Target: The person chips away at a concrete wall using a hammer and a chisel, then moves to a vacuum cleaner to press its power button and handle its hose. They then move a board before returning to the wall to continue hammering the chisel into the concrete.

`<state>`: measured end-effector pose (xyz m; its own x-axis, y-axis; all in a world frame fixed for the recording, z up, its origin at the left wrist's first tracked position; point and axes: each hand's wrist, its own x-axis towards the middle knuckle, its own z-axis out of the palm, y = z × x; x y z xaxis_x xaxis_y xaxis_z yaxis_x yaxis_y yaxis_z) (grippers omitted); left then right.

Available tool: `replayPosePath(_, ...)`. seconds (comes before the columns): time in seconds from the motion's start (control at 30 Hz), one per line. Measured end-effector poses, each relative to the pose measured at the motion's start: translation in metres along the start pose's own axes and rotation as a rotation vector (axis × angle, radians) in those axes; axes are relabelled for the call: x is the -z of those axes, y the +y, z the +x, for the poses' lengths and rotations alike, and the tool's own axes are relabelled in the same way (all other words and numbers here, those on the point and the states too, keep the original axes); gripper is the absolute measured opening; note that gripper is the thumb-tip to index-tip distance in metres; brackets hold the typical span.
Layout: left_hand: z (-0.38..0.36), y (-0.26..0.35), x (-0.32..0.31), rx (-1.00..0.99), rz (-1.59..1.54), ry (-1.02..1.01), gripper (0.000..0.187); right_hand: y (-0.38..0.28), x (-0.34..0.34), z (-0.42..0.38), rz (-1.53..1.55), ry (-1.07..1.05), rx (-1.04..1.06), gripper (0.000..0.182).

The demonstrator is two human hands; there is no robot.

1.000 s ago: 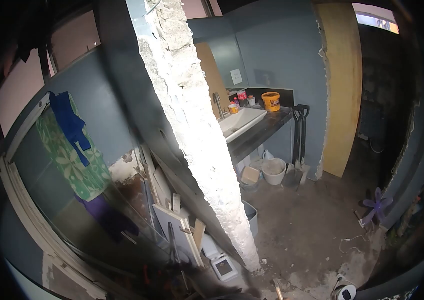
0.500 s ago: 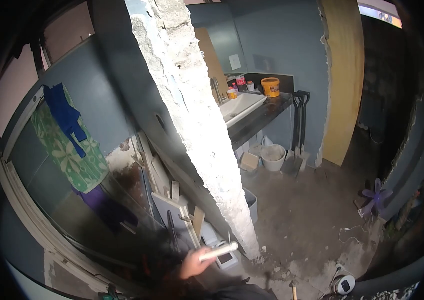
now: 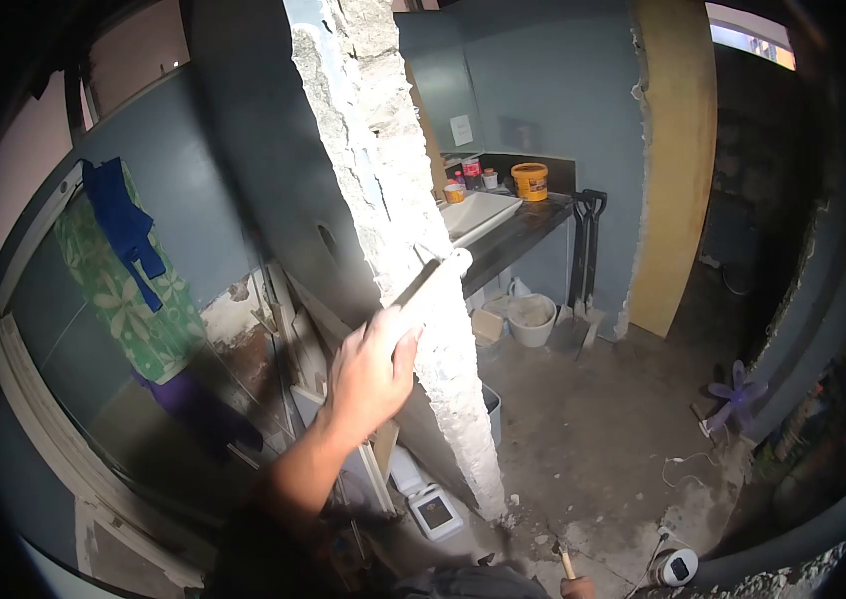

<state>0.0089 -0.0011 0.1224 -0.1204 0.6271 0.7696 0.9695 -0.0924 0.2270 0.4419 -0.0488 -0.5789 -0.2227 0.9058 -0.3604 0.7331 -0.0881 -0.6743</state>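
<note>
Right hand [image 3: 577, 588], mostly cut off: grip wrapped round a pale wooden handle [image 3: 568, 563], low down. Left hand [image 3: 368, 374]: grip closed on a slim whitish bar [image 3: 435, 288], round-ended, darker along one side, tilted up before the rough white pillar [image 3: 458, 409]; contact unclear from where I stood. Beyond: white sink [image 3: 483, 214] on a dark counter [image 3: 515, 239].

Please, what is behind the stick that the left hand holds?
Behind the pale stick in the left hand is mostly the rough, broken wall edge. The patch that stick and hand cover cannot be seen.

Glare bleaches the pillar [image 3: 383, 165]; edges dark, warped.
</note>
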Motion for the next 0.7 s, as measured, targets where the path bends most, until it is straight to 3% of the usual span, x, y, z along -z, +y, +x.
replayPosePath(0.17,-0.012,-0.011,0.018,0.037,-0.059,0.005,0.023,-0.018,0.007,-0.036,-0.044,0.093,-0.136,0.035)
replayPosePath(0.23,-0.018,-0.014,0.03,0.163,-0.221,-0.234,0.023,-0.008,0.004,-0.049,-0.048,0.083,-0.175,0.035)
replayPosePath(0.3,-0.034,-0.032,0.025,0.001,-0.261,-0.154,0.027,-0.007,0.0,-0.062,-0.051,0.089,-0.208,0.035)
replayPosePath(0.5,-0.055,-0.09,0.014,0.039,-0.406,-0.094,0.035,-0.007,-0.021,-0.105,-0.027,0.118,-0.327,0.035)
replayPosePath(0.67,-0.05,-0.127,0.004,-0.124,-0.535,-0.068,0.035,-0.026,-0.056,-0.131,0.143,0.09,-0.355,0.035)
replayPosePath(0.7,-0.045,-0.134,0.003,-0.188,-0.533,-0.049,0.034,-0.054,-0.066,-0.131,0.064,0.196,-0.524,0.038)
